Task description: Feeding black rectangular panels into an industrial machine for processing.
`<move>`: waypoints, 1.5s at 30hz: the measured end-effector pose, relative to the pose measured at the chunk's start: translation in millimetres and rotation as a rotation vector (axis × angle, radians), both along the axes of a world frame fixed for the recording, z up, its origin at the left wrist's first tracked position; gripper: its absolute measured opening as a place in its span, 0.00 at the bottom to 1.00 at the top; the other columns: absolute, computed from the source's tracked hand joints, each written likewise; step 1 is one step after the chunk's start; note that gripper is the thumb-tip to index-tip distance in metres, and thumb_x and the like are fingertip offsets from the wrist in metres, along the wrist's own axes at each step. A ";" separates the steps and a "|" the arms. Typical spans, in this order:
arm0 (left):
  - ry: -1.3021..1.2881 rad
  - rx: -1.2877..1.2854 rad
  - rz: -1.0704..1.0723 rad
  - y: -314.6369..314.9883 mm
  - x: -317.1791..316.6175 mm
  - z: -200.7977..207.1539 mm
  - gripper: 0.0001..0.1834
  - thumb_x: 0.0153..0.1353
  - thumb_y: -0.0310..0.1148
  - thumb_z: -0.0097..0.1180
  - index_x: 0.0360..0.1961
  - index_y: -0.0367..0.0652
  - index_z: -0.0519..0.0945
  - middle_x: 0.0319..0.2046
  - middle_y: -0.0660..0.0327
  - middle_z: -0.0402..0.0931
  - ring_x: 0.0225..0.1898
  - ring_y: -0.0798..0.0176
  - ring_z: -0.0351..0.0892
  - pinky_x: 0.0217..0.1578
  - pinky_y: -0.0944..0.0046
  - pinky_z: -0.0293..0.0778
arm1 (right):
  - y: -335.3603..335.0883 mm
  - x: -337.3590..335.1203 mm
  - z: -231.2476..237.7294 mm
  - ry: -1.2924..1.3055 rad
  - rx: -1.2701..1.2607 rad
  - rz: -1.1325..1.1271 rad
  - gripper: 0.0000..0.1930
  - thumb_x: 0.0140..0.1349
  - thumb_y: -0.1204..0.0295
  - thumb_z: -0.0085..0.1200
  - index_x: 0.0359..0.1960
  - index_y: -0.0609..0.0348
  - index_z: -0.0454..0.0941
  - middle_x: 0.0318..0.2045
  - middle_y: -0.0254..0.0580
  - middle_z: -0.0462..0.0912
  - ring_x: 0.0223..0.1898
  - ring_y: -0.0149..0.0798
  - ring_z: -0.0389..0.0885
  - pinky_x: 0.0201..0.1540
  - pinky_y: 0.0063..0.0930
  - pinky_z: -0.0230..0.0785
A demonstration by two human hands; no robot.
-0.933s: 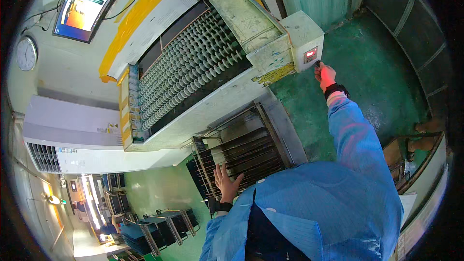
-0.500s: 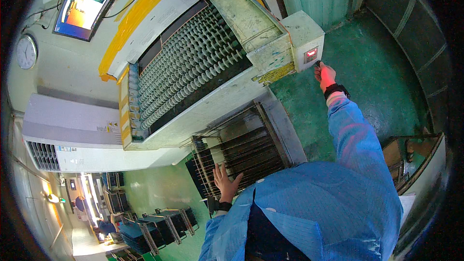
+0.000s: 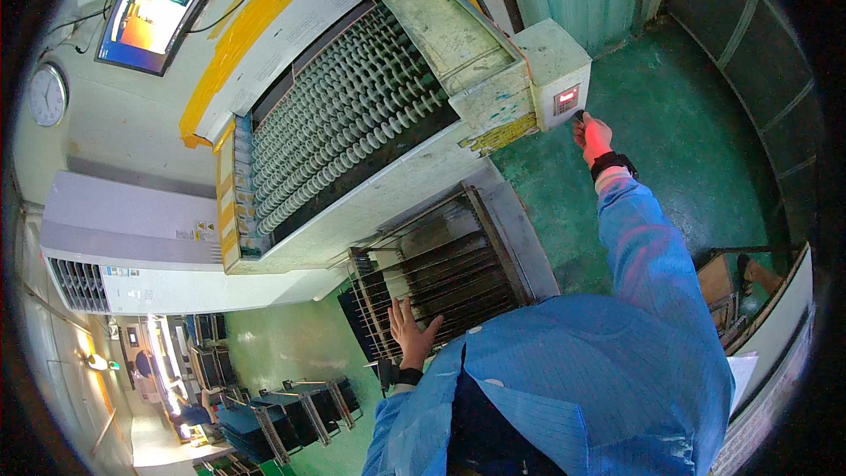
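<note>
My right hand, arm stretched out, is closed with its fingertips on a small black knob. The knob sits on the front of a pale control box, below a panel with a lit red display. That box is fixed to the right end of a machine with rows of ridged rollers. My left hand is open, fingers spread, over the left side of a metal slotted rack in front of the machine. Whether its palm touches the rack, I cannot tell.
Left of the machine stands a white air-conditioning unit. A wall clock and a lit screen are above it. Several racks of dark panels stand on the green floor at lower left, near a person. A framed board is at lower right.
Both my hands keep their places. At the lower right, the framed board and the things beside it have shifted slightly.
</note>
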State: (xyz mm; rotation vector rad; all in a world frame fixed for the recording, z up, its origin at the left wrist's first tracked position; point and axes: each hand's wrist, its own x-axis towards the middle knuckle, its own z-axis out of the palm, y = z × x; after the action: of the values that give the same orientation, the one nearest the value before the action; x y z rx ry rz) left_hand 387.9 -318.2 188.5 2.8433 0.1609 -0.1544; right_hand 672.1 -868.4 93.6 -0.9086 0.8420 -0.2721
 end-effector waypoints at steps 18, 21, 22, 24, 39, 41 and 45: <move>0.027 0.003 0.001 -1.2 2.0 1.8 0.54 0.49 0.61 0.68 0.73 0.50 0.58 0.76 0.52 0.43 0.76 0.41 0.39 0.69 0.38 0.44 | -3.9 -2.8 1.4 0.030 0.003 -0.020 0.10 0.68 0.61 0.56 0.39 0.54 0.77 0.29 0.34 0.82 0.27 0.31 0.78 0.31 0.31 0.70; 0.013 0.001 -0.006 -1.9 -3.3 0.9 0.54 0.50 0.61 0.68 0.73 0.51 0.58 0.76 0.52 0.43 0.75 0.41 0.39 0.69 0.37 0.44 | -3.9 -4.9 0.6 0.013 0.000 -0.005 0.11 0.68 0.60 0.56 0.39 0.54 0.77 0.29 0.34 0.82 0.27 0.31 0.78 0.31 0.31 0.70; 0.015 -0.001 0.006 -1.7 -4.8 0.3 0.54 0.50 0.61 0.68 0.73 0.51 0.58 0.76 0.52 0.43 0.75 0.41 0.39 0.69 0.37 0.44 | -1.5 -4.7 2.2 0.008 -0.005 0.007 0.12 0.68 0.59 0.56 0.38 0.55 0.77 0.29 0.34 0.82 0.27 0.31 0.78 0.30 0.30 0.70; 0.044 0.021 0.031 1.7 -6.6 -2.2 0.54 0.50 0.61 0.68 0.73 0.51 0.58 0.75 0.52 0.44 0.75 0.40 0.40 0.69 0.37 0.45 | 5.4 -6.4 2.6 -0.051 0.052 0.042 0.13 0.68 0.58 0.56 0.38 0.55 0.76 0.28 0.33 0.81 0.26 0.31 0.77 0.29 0.29 0.69; 0.026 -0.036 0.140 -9.0 -0.4 20.0 0.54 0.49 0.55 0.70 0.73 0.53 0.57 0.75 0.52 0.45 0.75 0.39 0.42 0.70 0.36 0.43 | 276.0 -76.5 46.7 -0.396 -0.868 1.192 0.14 0.57 0.59 0.65 0.35 0.57 0.83 0.31 0.44 0.83 0.35 0.45 0.82 0.39 0.38 0.73; 0.030 -0.024 0.109 -8.6 -3.3 21.5 0.54 0.49 0.55 0.71 0.74 0.53 0.56 0.75 0.52 0.45 0.75 0.39 0.42 0.70 0.36 0.44 | 302.9 -85.8 77.2 -0.494 -1.005 1.257 0.14 0.56 0.60 0.65 0.36 0.56 0.83 0.36 0.45 0.83 0.41 0.48 0.81 0.43 0.40 0.72; 0.007 -0.055 0.124 -9.3 -2.7 27.6 0.53 0.47 0.54 0.71 0.72 0.52 0.60 0.75 0.51 0.45 0.75 0.39 0.42 0.70 0.37 0.44 | 337.4 -98.5 82.9 -0.778 -1.164 1.335 0.12 0.55 0.63 0.64 0.37 0.55 0.84 0.47 0.49 0.80 0.53 0.54 0.76 0.55 0.45 0.68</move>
State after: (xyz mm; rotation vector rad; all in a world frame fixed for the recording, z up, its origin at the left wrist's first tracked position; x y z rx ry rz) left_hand 385.2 -327.4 216.1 2.7686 0.3281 -0.1406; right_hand 573.7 -531.0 176.5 -2.0313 -0.8592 0.1240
